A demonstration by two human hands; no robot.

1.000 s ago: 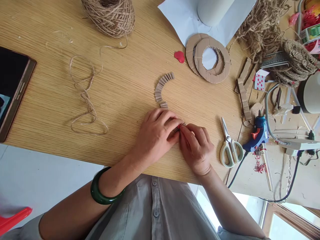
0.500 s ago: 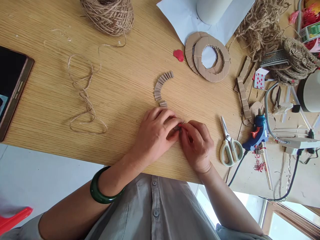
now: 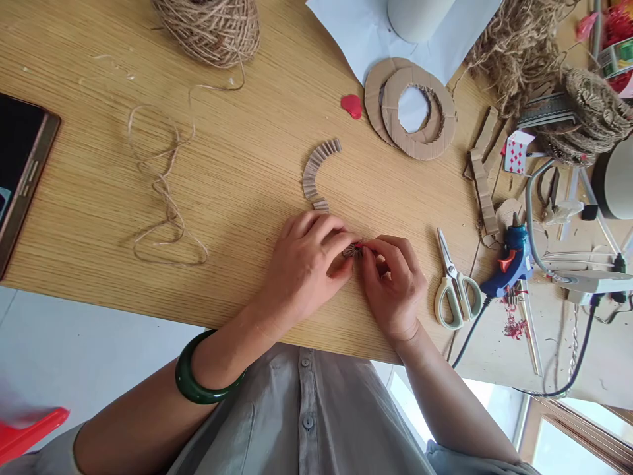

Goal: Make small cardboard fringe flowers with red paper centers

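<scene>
A narrow, pleated strip of corrugated cardboard (image 3: 310, 173) curves over the table and runs under my left hand (image 3: 304, 260). Its bunched end shows between my two hands, close to the table's front edge. My left thumb and fingers are closed around that end. On the other side, my right hand (image 3: 397, 284) pinches thumb and forefinger at the same spot, where a bit of red shows. Fingertips hide most of this red piece, so its kind cannot be made out. A red petal-shaped scrap (image 3: 351, 106) lies farther back.
Scissors (image 3: 453, 280) and a blue glue gun (image 3: 512, 260) lie to the right. Two cardboard rings (image 3: 395, 135) overlap behind my hands, beside white paper (image 3: 341, 33). A twine ball (image 3: 210, 30) trails loose twine (image 3: 168, 191); a phone (image 3: 22, 168) is at far left.
My right hand has drawn slightly away to the right, so more of the bunched cardboard shows between my hands. The left hand keeps its hold. The view has shifted slightly.
</scene>
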